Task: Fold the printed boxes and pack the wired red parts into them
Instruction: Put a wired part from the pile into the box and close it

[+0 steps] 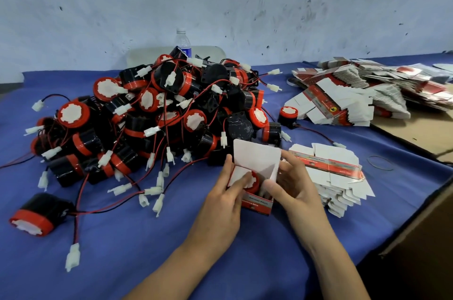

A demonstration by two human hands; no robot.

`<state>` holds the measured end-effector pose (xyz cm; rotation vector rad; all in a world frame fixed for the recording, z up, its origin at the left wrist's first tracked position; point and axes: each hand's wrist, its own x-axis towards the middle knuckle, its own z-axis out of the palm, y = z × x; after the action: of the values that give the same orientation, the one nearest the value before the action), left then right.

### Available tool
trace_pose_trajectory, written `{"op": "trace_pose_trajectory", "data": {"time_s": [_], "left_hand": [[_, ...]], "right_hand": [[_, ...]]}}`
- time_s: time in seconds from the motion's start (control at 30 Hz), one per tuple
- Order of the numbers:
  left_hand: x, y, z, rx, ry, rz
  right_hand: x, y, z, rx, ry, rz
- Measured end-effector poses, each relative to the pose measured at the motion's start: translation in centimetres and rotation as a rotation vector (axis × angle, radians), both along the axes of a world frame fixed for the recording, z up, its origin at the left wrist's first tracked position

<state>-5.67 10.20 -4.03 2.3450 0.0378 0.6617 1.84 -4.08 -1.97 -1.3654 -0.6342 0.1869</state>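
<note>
We see a box (257, 204) standing open on the blue cloth (147, 263), just in front of the pile (157, 113) of wired red parts. Its white lid (256, 156) stands upright at the back. One part (255, 182) sits inside the box, its red rim showing, half covered by a white side flap.

The left hand (220, 201) grasps the box's left side: the thumb lies on that flap over the part, and the index finger runs up the outer wall. The right hand (294, 189) grasps the right side, with the thumb at the inner flap and the fingers curled round the wall, up by the lid's corner.

Just right of the hands lies a stack of flat boxes (340, 174). A bigger heap (355, 93) of them lies farther back on the right, partly on cardboard (416, 135).

A loose part (34, 216) lies at the front left, well apart from the pile, its wire trailing across the cloth. A rubber band (380, 163) lies near the stack. A bottle (183, 42) stands behind the pile.
</note>
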Motion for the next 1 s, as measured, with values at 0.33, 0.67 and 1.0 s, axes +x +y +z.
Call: {"op": "trace_pose_trajectory", "data": {"time_s": [0.33, 0.67, 1.0], "left_hand": [[-0.6, -0.2, 0.6, -0.091, -0.042, -0.031], [-1.1, -1.8, 1.2, 0.339, -0.185, 0.110], [-1.2, -1.5, 1.8, 0.327, -0.194, -0.037]], "right_hand": [[0.0, 1.0, 0.0, -0.170, -0.025, 0.004], [-1.2, 1.3, 0.9, -0.260, -0.253, -0.217], [-1.7, 1.0, 1.6, -0.317, -0.292, -0.213]]}}
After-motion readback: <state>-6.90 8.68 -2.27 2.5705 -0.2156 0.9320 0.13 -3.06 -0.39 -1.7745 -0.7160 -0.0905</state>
